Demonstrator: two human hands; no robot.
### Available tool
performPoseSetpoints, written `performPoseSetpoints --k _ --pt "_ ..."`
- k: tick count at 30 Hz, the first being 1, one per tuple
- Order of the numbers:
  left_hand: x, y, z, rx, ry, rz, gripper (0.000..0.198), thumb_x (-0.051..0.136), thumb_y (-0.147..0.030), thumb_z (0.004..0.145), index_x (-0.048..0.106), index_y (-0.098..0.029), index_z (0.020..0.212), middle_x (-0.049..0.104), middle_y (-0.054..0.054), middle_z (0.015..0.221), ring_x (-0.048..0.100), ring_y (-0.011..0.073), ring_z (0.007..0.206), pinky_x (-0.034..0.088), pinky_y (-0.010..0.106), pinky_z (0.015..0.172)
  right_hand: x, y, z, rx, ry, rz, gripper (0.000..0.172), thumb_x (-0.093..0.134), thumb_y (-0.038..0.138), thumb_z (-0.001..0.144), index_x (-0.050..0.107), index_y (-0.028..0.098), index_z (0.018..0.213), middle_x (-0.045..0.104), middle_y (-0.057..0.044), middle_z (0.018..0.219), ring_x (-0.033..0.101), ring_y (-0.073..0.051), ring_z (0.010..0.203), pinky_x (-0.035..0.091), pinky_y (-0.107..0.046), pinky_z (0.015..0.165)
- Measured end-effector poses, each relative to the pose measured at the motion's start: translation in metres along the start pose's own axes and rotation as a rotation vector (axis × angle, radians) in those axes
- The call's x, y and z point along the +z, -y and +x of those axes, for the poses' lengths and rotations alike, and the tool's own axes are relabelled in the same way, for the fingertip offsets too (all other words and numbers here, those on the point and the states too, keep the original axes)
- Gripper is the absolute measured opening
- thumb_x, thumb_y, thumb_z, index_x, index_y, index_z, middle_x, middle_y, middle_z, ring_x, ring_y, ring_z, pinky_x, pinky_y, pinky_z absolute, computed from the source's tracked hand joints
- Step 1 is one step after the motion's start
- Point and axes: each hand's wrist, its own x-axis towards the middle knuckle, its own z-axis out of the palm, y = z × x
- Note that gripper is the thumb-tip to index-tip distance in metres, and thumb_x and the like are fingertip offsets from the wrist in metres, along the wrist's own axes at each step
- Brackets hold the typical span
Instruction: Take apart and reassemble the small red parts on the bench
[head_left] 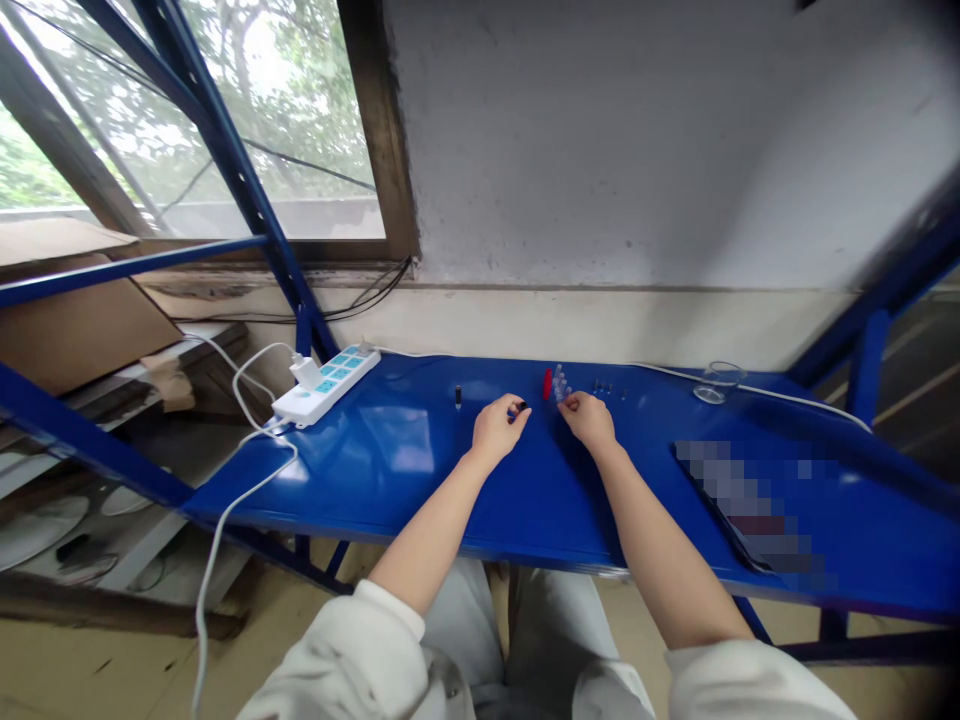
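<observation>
Blue paint shines on a long metal bench (360, 470) under a window (277, 120), next to a rough wall. Near the middle, the left hand (499, 430) has its finger and thumb pressed together on a small dark piece (517, 409), pinching it tight. The right hand (589, 420) has its fingers pulled in close, and the tips sit just beside a little bunch of clear pieces (559, 388). Whether those fingers pinch one, I cannot tell (the pieces are too tiny to see well). Both hands are busy with these small pieces now. Such small things call for a slow, firm pinch, or they may slip.

A red piece (547, 383) stands by the clear ones. A row of tiny dark bits (601, 387) lies to the right, and one black piece (457, 397) stands alone to the left. Farther out are a white power strip (326, 385) with a white cable (225, 520) and a clear glass dish (718, 382). White sleeves (352, 660) show near the bottom. A flat dark thing (739, 520) on the right is blurred.
</observation>
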Motion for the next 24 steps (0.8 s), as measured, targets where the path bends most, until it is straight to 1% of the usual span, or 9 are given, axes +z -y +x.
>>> performPoseSetpoints --k 4,8,10,15,19,22,24 --pt "0.003 0.001 0.000 -0.042 -0.005 -0.023 0.018 0.056 -0.033 0.073 0.061 -0.020 0.084 0.059 0.001 0.071 0.047 0.0104 0.057 0.038 0.023 0.059 0.005 -0.001 0.000 0.021 -0.015 -0.016 0.018 0.053 0.032 0.073 0.063 0.021 0.082 0.066 -0.005 0.076 0.061 -0.019 0.075 0.037 -0.024 0.056" --pt "0.013 0.002 0.004 -0.054 0.009 -0.077 0.017 0.056 -0.032 0.073 0.062 -0.018 0.079 0.061 0.002 0.069 0.049 0.0106 0.057 0.039 0.023 0.058 0.007 -0.002 0.000 0.018 -0.004 -0.040 0.020 0.052 0.033 0.072 0.063 0.021 0.083 0.066 -0.004 0.077 0.061 -0.019 0.076 0.039 -0.024 0.058" --pt "0.019 0.002 0.010 -0.036 0.015 -0.071 0.016 0.058 -0.031 0.071 0.063 -0.017 0.078 0.061 0.002 0.069 0.050 0.0110 0.057 0.039 0.023 0.059 0.007 -0.001 0.000 0.023 0.006 -0.050 0.020 0.052 0.033 0.072 0.063 0.021 0.083 0.067 -0.005 0.079 0.061 -0.019 0.077 0.039 -0.024 0.059" --pt "0.034 0.003 0.032 0.044 0.048 0.081 0.009 0.061 -0.026 0.069 0.063 -0.018 0.074 0.062 0.004 0.070 0.052 0.0140 0.063 0.039 0.025 0.062 0.007 -0.001 0.000 0.038 0.022 -0.070 0.021 0.050 0.034 0.073 0.063 0.022 0.084 0.067 -0.005 0.082 0.061 -0.020 0.079 0.041 -0.026 0.062" --pt "0.046 0.006 0.045 0.009 0.048 0.179 0.008 0.061 -0.026 0.069 0.063 -0.018 0.071 0.062 0.004 0.070 0.054 0.0160 0.066 0.039 0.026 0.062 0.006 -0.002 0.000 0.044 0.036 -0.068 0.020 0.050 0.034 0.073 0.063 0.022 0.083 0.067 -0.005 0.080 0.061 -0.020 0.078 0.040 -0.026 0.062" --pt "0.053 0.009 0.048 -0.008 0.051 0.247 0.010 0.060 -0.027 0.071 0.063 -0.018 0.072 0.062 0.005 0.071 0.055 0.0169 0.067 0.039 0.027 0.061 0.005 -0.002 0.000 0.043 0.034 -0.066 0.020 0.050 0.034 0.073 0.063 0.022 0.082 0.066 -0.005 0.079 0.061 -0.020 0.078 0.040 -0.026 0.061" --pt "0.055 0.011 0.048 0.008 0.068 0.322 0.011 0.060 -0.028 0.071 0.063 -0.018 0.070 0.062 0.006 0.072 0.055 0.0178 0.068 0.039 0.028 0.062 0.004 -0.001 -0.001 0.045 0.033 -0.065 0.020 0.050 0.035 0.073 0.063 0.023 0.082 0.066 -0.005 0.079 0.061 -0.020 0.077 0.040 -0.026 0.061"
